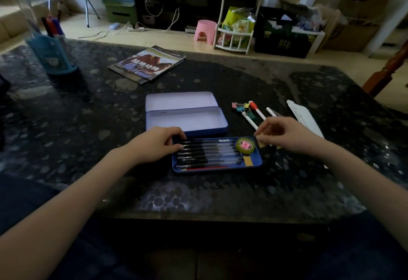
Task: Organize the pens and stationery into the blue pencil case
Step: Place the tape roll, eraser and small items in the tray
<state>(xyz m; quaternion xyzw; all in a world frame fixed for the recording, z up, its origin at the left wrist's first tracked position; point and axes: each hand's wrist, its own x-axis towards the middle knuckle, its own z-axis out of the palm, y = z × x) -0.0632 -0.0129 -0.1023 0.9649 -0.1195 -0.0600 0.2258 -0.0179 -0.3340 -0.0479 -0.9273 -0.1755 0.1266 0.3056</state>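
A blue tray (pixel 257 164) lies in front of me with several black pens (pixel 207 152), a red pencil (pixel 207 167), a round green tape (pixel 245 146) and a yellow eraser (pixel 248 161) in it. Behind it stands the open blue pencil case (pixel 187 120), its lid flipped back. My left hand (pixel 156 144) grips the tray's left end, fingertips on the pen ends. My right hand (pixel 287 135) hovers over the tray's right end and pinches something small and yellowish. Loose white markers (pixel 256 112) and coloured binder clips (pixel 240 107) lie to the right of the case.
A stack of magazines (pixel 148 64) lies at the far middle of the dark stone table (pixel 88 125). A blue pen holder (pixel 54 53) with markers stands at the far left. White paper (pixel 306 118) lies at the right. A wooden chair (pixel 386 72) is beyond the right edge.
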